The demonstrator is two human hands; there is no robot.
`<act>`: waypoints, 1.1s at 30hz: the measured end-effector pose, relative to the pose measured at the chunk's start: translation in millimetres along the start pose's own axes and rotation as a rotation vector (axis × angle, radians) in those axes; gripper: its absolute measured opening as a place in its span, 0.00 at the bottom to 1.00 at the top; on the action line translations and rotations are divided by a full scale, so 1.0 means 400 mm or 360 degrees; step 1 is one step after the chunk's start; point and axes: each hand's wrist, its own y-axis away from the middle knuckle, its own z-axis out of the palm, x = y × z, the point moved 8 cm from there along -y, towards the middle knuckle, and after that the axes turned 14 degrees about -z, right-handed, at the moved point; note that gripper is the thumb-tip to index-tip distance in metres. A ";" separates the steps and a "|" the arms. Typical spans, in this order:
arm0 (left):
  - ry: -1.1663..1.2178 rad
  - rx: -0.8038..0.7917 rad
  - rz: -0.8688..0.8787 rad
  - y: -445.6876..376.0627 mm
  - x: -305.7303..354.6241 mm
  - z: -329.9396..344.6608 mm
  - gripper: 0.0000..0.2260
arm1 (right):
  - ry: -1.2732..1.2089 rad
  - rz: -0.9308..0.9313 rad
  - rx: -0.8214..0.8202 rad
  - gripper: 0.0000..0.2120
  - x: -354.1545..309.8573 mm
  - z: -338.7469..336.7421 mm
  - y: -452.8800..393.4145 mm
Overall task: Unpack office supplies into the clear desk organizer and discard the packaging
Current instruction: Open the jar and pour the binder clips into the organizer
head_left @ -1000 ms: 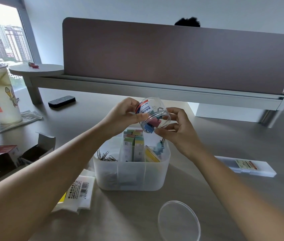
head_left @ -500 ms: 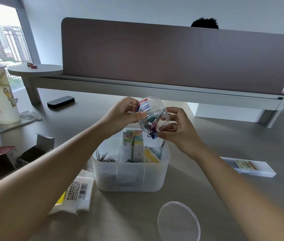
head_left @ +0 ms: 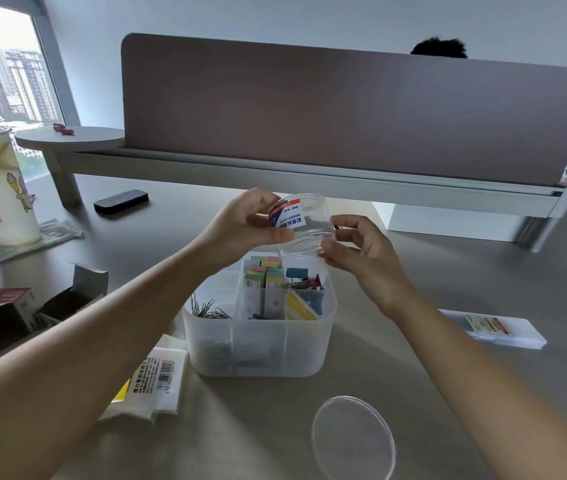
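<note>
Binder-clip jar [head_left: 304, 223], clear plastic, apparently empty: held tipped over the clear desk organizer [head_left: 261, 336], mouth down. Left hand [head_left: 240, 226] has its grip closed round the labelled base; right hand [head_left: 361, 251] pinches the rim. Organizer, mid-desk [head_left: 413, 393]: holds paper clips [head_left: 207, 310] at left, sticky-note packs [head_left: 264, 275] in the centre, binder clips [head_left: 304, 280] at far right. Jar lid [head_left: 353, 439]: loose, near. Packaging not yet discarded: opened carton [head_left: 15, 313] and plastic wrapper [head_left: 152, 382] at left. Flat case [head_left: 493, 332] at right: seemingly unopened.
</note>
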 end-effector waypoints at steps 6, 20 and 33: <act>-0.0106 0.0060 -0.0046 -0.007 0.007 0.006 0.07 | -0.0046 0.0018 0.0060 0.10 0.005 -0.007 -0.008; -0.0149 0.0234 -0.0071 0.182 0.119 0.000 0.14 | -0.0209 0.0042 0.0060 0.05 -0.162 -0.011 0.090; 0.0194 0.0304 -0.0677 0.487 -0.106 0.058 0.06 | 0.0512 0.0171 -0.0314 0.25 -0.101 0.028 0.403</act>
